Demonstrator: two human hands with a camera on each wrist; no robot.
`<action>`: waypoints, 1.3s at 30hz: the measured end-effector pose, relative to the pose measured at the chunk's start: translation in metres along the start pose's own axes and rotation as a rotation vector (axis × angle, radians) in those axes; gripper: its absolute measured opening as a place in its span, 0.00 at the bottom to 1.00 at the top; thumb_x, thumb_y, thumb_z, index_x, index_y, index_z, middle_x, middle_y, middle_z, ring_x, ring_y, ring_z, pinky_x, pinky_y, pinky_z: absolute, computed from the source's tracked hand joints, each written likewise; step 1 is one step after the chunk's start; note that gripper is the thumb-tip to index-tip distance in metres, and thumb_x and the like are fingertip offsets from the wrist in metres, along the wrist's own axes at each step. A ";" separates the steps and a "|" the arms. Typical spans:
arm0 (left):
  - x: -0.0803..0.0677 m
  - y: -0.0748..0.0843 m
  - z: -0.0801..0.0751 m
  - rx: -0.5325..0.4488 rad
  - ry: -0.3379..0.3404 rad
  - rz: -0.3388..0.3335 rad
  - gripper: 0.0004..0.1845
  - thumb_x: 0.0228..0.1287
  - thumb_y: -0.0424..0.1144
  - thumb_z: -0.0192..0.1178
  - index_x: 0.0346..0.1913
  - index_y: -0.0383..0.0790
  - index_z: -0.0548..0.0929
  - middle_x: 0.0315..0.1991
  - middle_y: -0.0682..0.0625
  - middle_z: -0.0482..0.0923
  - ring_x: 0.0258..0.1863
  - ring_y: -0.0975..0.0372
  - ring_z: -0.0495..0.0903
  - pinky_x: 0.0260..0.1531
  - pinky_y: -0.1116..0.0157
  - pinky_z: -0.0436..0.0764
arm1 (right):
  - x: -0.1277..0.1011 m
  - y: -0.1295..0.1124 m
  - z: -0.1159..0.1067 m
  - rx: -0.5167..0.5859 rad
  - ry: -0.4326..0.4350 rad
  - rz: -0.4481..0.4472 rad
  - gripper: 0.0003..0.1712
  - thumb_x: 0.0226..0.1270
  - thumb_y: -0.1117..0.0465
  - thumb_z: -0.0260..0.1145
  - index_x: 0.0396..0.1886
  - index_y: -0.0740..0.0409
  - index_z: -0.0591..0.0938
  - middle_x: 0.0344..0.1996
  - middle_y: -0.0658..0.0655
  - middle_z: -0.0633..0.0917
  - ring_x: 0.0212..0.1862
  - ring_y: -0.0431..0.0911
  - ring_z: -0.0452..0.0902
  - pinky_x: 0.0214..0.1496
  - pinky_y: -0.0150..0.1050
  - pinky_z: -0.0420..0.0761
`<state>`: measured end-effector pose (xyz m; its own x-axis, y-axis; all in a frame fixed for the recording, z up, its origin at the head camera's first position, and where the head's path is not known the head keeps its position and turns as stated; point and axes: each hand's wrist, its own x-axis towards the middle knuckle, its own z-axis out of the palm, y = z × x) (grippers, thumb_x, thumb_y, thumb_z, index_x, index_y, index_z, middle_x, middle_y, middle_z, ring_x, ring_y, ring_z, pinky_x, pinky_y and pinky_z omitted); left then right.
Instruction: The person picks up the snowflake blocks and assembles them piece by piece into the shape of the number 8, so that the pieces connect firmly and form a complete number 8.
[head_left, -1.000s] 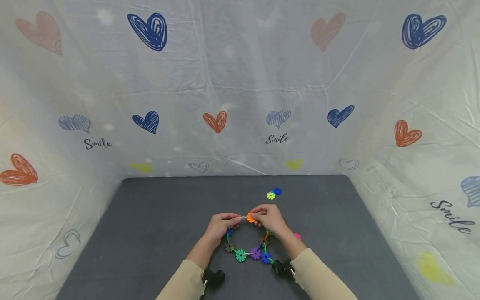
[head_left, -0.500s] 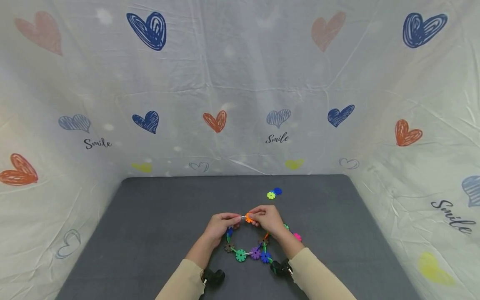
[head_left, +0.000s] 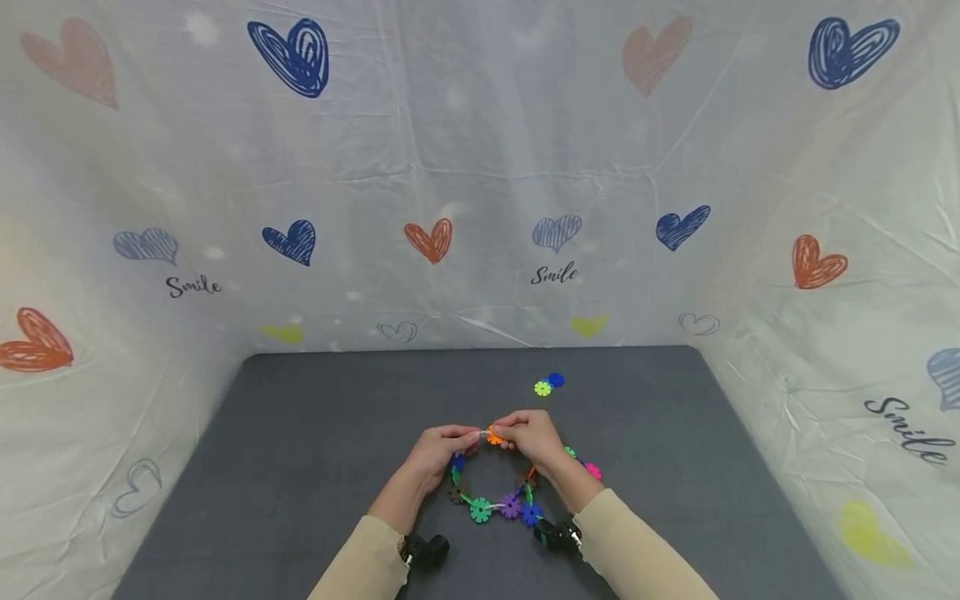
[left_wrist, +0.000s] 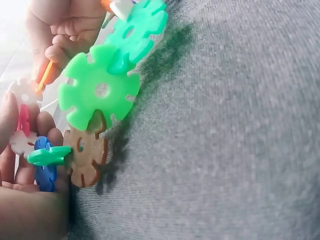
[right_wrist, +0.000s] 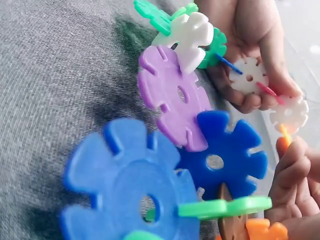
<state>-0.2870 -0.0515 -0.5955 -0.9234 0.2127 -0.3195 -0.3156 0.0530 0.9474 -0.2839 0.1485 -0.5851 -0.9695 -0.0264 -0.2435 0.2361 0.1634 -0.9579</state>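
Note:
Thumb and fingers of my left hand (head_left: pixel 437 450) grip a white notched disc (right_wrist: pixel 292 112) at one end of a chain of colourful interlocking plastic discs. My right hand (head_left: pixel 531 435) pinches an orange disc (head_left: pixel 495 435), seen edge-on in both wrist views, with its edge right at the white disc's rim. Below the left fingers the chain runs through a blue disc (left_wrist: pixel 45 170), a brown one (left_wrist: pixel 86 157) and a green one (left_wrist: pixel 100 90). Purple (right_wrist: pixel 172 95) and blue discs (right_wrist: pixel 222 152) continue it towards the right forearm. The chain curves like a ring between both hands.
A loose yellow-green disc (head_left: pixel 542 389) and blue disc (head_left: pixel 556 380) lie farther back on the dark grey table (head_left: pixel 337 433). A pink disc (head_left: pixel 592 472) shows beside the right forearm. A white cloth printed with hearts (head_left: pixel 480 167) surrounds the table's back and sides.
My right hand has shifted slightly left with the orange disc, bringing it closer to the left fingertips. More of the green and pink discs shows beside the right forearm. The left hand has barely moved.

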 end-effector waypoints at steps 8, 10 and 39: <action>0.002 -0.003 0.002 -0.046 0.012 0.029 0.19 0.63 0.44 0.72 0.49 0.33 0.88 0.39 0.46 0.89 0.35 0.63 0.84 0.40 0.64 0.83 | 0.001 -0.003 -0.005 -0.103 -0.010 -0.055 0.09 0.68 0.60 0.71 0.40 0.61 0.90 0.26 0.55 0.89 0.26 0.43 0.82 0.29 0.36 0.82; 0.003 -0.003 0.001 -0.032 0.023 0.032 0.19 0.62 0.45 0.72 0.48 0.33 0.89 0.37 0.48 0.89 0.34 0.63 0.84 0.38 0.64 0.83 | 0.000 -0.005 -0.007 -0.117 0.015 -0.050 0.08 0.68 0.62 0.70 0.39 0.63 0.89 0.26 0.55 0.89 0.26 0.45 0.82 0.30 0.37 0.82; 0.003 -0.001 0.006 0.046 0.075 0.055 0.17 0.60 0.47 0.73 0.45 0.37 0.91 0.40 0.49 0.89 0.39 0.60 0.85 0.43 0.62 0.84 | -0.003 -0.004 0.000 -0.208 0.109 -0.152 0.06 0.68 0.61 0.71 0.35 0.59 0.90 0.21 0.53 0.87 0.21 0.43 0.81 0.26 0.37 0.82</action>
<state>-0.2879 -0.0452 -0.5975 -0.9534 0.1426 -0.2661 -0.2554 0.0885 0.9628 -0.2816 0.1477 -0.5803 -0.9967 0.0385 -0.0711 0.0802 0.3648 -0.9276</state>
